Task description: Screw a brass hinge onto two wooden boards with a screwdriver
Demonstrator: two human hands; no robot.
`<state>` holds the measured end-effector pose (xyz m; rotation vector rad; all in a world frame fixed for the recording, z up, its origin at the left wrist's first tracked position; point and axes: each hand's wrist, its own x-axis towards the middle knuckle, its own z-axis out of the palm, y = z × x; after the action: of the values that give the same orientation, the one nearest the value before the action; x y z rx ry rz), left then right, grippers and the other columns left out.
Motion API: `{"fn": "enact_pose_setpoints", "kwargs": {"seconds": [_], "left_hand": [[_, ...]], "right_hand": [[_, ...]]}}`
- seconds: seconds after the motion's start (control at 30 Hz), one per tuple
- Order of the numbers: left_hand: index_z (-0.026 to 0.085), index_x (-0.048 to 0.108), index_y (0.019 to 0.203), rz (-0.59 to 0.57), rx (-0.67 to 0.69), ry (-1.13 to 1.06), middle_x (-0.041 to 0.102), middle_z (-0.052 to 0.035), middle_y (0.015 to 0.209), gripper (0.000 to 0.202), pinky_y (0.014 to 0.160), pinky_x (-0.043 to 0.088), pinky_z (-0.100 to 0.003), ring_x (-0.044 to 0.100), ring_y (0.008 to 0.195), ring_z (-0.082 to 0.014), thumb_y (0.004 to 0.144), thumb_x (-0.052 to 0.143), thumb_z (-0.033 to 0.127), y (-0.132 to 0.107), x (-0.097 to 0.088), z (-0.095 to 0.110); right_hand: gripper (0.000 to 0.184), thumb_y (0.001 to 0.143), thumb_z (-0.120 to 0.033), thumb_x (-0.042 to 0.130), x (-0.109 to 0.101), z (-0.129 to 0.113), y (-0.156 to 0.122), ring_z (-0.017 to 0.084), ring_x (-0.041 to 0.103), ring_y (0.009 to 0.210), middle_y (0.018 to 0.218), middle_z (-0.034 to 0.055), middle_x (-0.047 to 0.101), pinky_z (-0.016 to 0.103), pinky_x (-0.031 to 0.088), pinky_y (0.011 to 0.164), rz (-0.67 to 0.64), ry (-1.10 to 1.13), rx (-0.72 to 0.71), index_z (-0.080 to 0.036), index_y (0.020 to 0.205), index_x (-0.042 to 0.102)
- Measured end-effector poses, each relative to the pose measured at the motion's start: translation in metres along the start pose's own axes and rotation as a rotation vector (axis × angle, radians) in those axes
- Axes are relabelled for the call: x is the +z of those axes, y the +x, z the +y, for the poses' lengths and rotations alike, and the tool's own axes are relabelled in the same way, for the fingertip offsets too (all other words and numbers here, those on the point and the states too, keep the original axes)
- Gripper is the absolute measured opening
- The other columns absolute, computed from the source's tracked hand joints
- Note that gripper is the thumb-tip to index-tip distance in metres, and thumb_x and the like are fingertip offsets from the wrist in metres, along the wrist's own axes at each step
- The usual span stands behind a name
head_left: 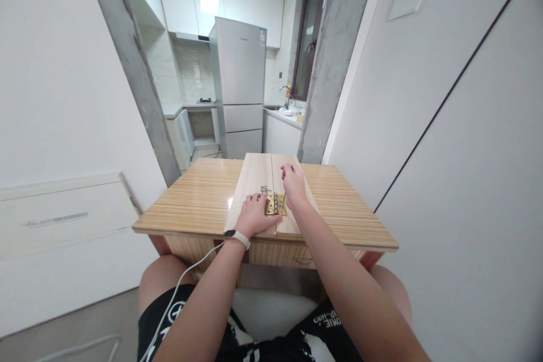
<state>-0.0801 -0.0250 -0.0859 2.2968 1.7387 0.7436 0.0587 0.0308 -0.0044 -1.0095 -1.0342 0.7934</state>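
across the middle of the table point(190, 195), from its far edge down to its near edge, two pale wooden boards lie side by side with a narrow seam between them: the left board point(254, 172) and the right board point(287, 228). nearer the table's near edge than its far one, a brass-coloured hinge point(275, 204) lies opened out, its knuckle along the seam and one leaf on each board. a few screws point(265, 189) lie loose on the left board, just beyond the hinge toward the far edge.

the left hand point(254, 216) is open, palm down on the left board, fingertips at the hinge's left leaf and thumb stretched along its near side, over the seam. the right hand point(293, 184) is closed, curled round a thin shaft point(285, 199) that shows just beneath it at the right leaf; most of it is hidden, so i cannot tell what it is.

a watch point(238, 237) with a pale strap sits on the left wrist, by the table's near edge. below that edge is a drawer with a curved handle point(302, 261). past the far edge stands a silver fridge point(242, 62).
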Motion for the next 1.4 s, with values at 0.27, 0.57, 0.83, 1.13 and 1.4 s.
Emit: {"fn": "enact_pose_setpoints", "kwargs": {"seconds": [0.27,0.57,0.83,1.13,1.4], "left_hand": [[0.025,0.050,0.155,-0.018,-0.005,0.032,0.059,-0.0150,0.147,0.093,0.116,0.039,-0.048,0.050,0.134,-0.0391,0.080,0.070,0.078,0.000,0.000,0.000],[0.023,0.049,0.154,-0.018,-0.001,0.028,0.059,-0.0157,0.146,0.096,0.115,0.040,-0.048,0.050,0.135,-0.0394,0.081,0.068,0.081,-0.003,-0.004,0.002],[0.026,0.052,0.152,-0.001,-0.004,0.028,0.060,-0.0148,0.144,0.094,0.114,0.040,-0.048,0.050,0.134,-0.0391,0.078,0.072,0.081,-0.003,-0.004,0.003],[0.024,0.051,0.153,-0.016,-0.005,0.024,0.060,-0.0153,0.144,0.096,0.114,0.040,-0.047,0.051,0.134,-0.0385,0.078,0.071,0.081,-0.002,-0.004,0.003],[0.024,0.051,0.153,-0.027,-0.003,0.032,0.059,-0.0157,0.145,0.094,0.114,0.040,-0.048,0.050,0.135,-0.0386,0.080,0.068,0.081,-0.002,-0.005,0.003]], "right_hand": [[0.035,0.103,-0.045,0.043,0.017,-0.003,-0.010,0.019,0.047,0.069,0.069,-0.0014,0.052,0.034,0.033,0.066,0.214,-0.190,-0.097,-0.026,0.073,0.043],[0.035,0.094,-0.034,0.046,0.010,0.000,-0.006,0.016,0.039,0.060,0.057,-0.0030,0.041,0.032,0.029,0.057,0.129,-0.129,-0.094,-0.026,0.061,0.038],[0.049,0.081,-0.039,0.066,-0.022,-0.012,0.014,0.010,0.021,0.045,0.047,-0.0079,0.025,0.030,0.017,0.048,-0.644,0.117,0.172,-0.028,0.052,0.028],[0.051,0.098,-0.069,0.051,-0.006,0.004,0.006,0.016,0.046,0.062,0.063,-0.0023,0.049,0.030,0.037,0.060,0.060,-0.110,-0.095,-0.026,0.071,0.046],[0.046,0.102,-0.056,0.041,0.010,-0.002,-0.005,0.017,0.041,0.059,0.059,-0.0029,0.043,0.032,0.034,0.057,0.211,-0.130,-0.085,-0.028,0.067,0.037]]}}
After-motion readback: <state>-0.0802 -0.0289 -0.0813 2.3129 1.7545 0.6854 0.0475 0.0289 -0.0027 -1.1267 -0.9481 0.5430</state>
